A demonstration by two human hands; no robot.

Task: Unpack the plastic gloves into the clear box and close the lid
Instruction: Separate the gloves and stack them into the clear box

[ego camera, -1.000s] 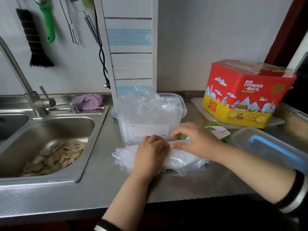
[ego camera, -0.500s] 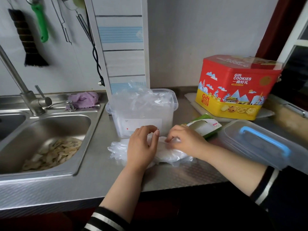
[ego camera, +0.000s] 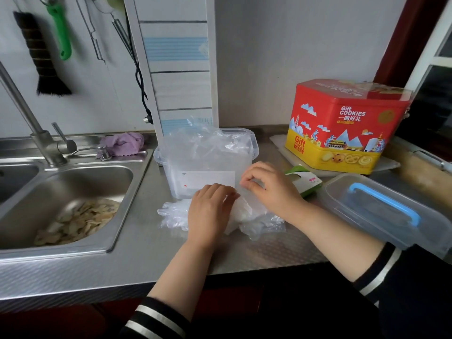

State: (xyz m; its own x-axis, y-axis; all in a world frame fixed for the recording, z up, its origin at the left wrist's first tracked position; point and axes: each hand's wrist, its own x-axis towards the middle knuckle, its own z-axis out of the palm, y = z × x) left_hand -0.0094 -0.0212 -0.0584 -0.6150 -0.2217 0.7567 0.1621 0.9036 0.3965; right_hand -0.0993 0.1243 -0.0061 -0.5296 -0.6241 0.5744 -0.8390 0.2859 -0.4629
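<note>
My left hand (ego camera: pixel 210 211) presses the glove stack (ego camera: pixel 176 214), lying crosswise on the tabletop (ego camera: pixel 137 243), while my right hand's (ego camera: pixel 269 189) grip pinches its film just before the clear box (ego camera: pixel 205 162).

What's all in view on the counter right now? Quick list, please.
glove stack: one, clear, counter before the box
clear box: one, open, plastic film inside
lid: one, clear, blue handle, counter right
cookie tin: one, red and yellow, back right
green packet: one, behind right hand
sink: one, steel, pale scraps inside
purple cloth: one, behind sink
left hand: presses on gloves
right hand: pinches the gloves' film
</note>
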